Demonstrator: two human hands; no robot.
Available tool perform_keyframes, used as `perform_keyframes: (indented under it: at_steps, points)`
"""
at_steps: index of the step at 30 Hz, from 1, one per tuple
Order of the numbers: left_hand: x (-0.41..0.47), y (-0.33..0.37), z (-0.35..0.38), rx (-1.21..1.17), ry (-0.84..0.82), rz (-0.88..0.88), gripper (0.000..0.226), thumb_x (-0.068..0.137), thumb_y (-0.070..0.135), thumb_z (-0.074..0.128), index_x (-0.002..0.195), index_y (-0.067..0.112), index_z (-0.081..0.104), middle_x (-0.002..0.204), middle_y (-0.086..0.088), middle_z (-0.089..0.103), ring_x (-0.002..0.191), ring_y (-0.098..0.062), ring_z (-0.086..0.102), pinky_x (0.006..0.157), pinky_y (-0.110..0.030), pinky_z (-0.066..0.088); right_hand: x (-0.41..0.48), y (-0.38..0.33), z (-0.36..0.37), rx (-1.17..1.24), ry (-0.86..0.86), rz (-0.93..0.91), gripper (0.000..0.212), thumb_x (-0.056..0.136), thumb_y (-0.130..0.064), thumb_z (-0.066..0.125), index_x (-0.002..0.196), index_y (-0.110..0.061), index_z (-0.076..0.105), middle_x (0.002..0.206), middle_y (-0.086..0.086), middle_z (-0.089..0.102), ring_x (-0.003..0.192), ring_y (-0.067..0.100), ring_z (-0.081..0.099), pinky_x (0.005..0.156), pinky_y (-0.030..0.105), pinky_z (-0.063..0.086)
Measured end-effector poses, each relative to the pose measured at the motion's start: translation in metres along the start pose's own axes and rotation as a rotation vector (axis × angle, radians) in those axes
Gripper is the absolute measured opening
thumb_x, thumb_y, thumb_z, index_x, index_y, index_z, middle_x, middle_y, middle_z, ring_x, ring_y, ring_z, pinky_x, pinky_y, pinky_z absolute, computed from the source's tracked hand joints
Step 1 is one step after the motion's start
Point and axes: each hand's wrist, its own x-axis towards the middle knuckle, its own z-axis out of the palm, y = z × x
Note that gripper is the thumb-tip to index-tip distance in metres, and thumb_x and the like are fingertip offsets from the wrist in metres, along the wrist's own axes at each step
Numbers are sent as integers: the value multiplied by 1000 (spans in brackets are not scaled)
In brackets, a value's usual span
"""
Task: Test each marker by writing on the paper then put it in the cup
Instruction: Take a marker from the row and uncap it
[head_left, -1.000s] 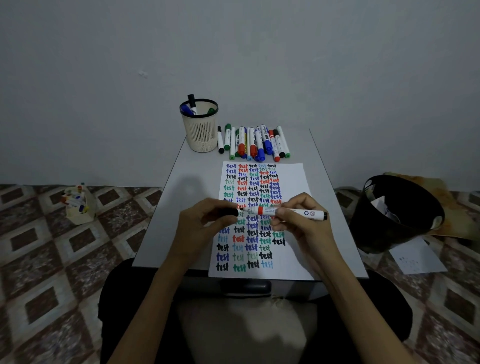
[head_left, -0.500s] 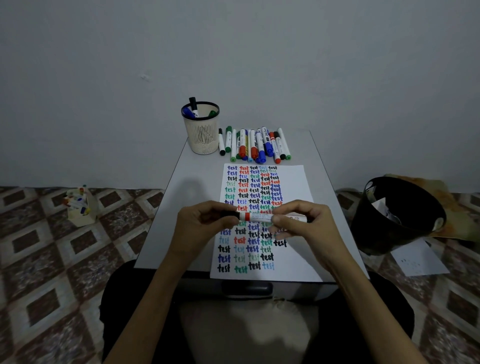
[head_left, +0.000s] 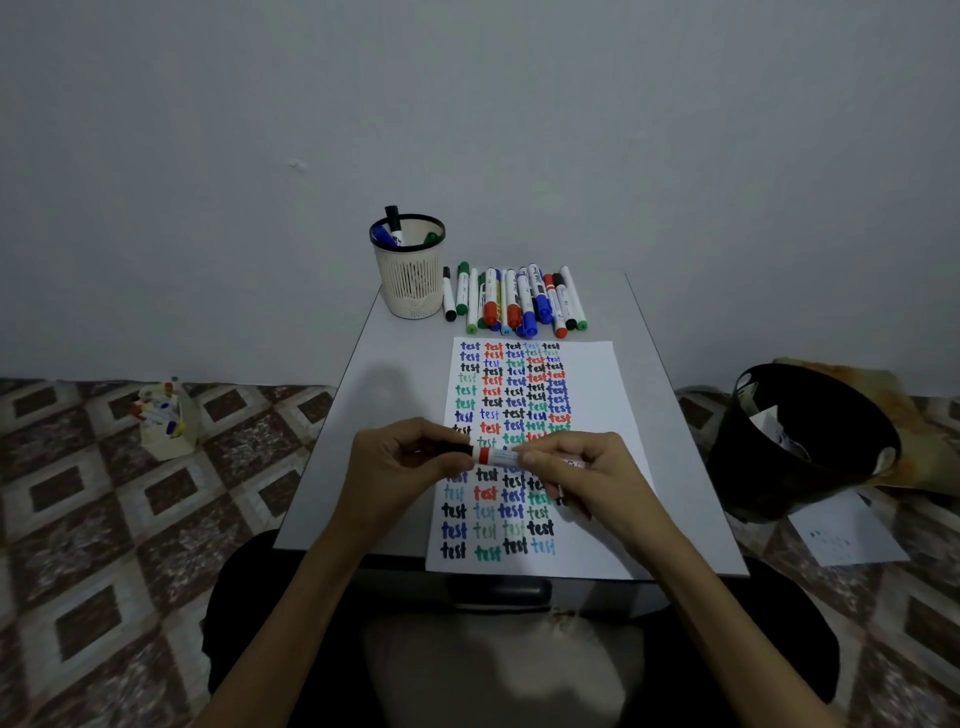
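We hold one marker (head_left: 500, 457) over the paper (head_left: 589, 395) with both hands.
In the head view, our left hand (head_left: 400, 467) curls its fingers tight round the black cap (head_left: 453, 450), and our right hand (head_left: 584, 475) pinches the marker's white body. The marker lies sideways just above the middle of the paper. The cup (head_left: 410, 283) stands past the paper's far left corner, and a row of markers (head_left: 514, 301) lies past its far edge.
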Motion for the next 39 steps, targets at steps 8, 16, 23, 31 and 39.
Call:
perform_keyframes:
  at_steps: [8, 16, 23, 31, 39]
  points:
    - [22, -5, -13, 156, 3, 76, 23, 72, 17, 74, 92, 5, 71, 88, -1, 72, 83, -12, 70, 75, -28, 57, 35, -14, 1, -508, -62, -127, 21, 72, -28, 83, 92, -26, 77, 79, -10, 72, 60, 20, 60, 57, 40, 52]
    - [26, -49, -18, 973, -68, -56, 70, 88, 60, 21, 143, 18, 32, 152, 0, 29, 141, -13, 19, 118, -42, 7, 124, -25, 7, -904, 65, -227, 17, 88, -21, 66, 104, -19, 70, 78, -9, 63, 67, 4, 51, 75, 25, 46]
    - [26, -56, -16, 993, -42, -45, 70, 87, 61, 13, 144, 24, 33, 153, 3, 25, 142, -9, 14, 116, -33, -2, 216, -64, 15, -331, 327, -233, 34, 91, 6, 50, 123, -6, 48, 105, 16, 59, 73, 14, 58, 59, 18, 54]
    - [28, -55, -15, 977, -12, -46, 71, 87, 61, 15, 144, 23, 34, 153, 5, 26, 142, -7, 14, 117, -33, -1, 282, -112, 45, -84, 302, -535, 98, 77, 21, 48, 154, -21, 6, 155, 17, 21, 70, 25, 57, 67, 37, 60]
    - [29, -53, -15, 957, 5, -32, 67, 87, 59, 20, 141, 23, 39, 151, 4, 31, 140, -7, 20, 118, -35, 2, 299, -84, 71, -492, 343, -541, 84, 79, 0, 63, 145, -34, 22, 82, 2, 60, 65, 16, 58, 58, 33, 52]
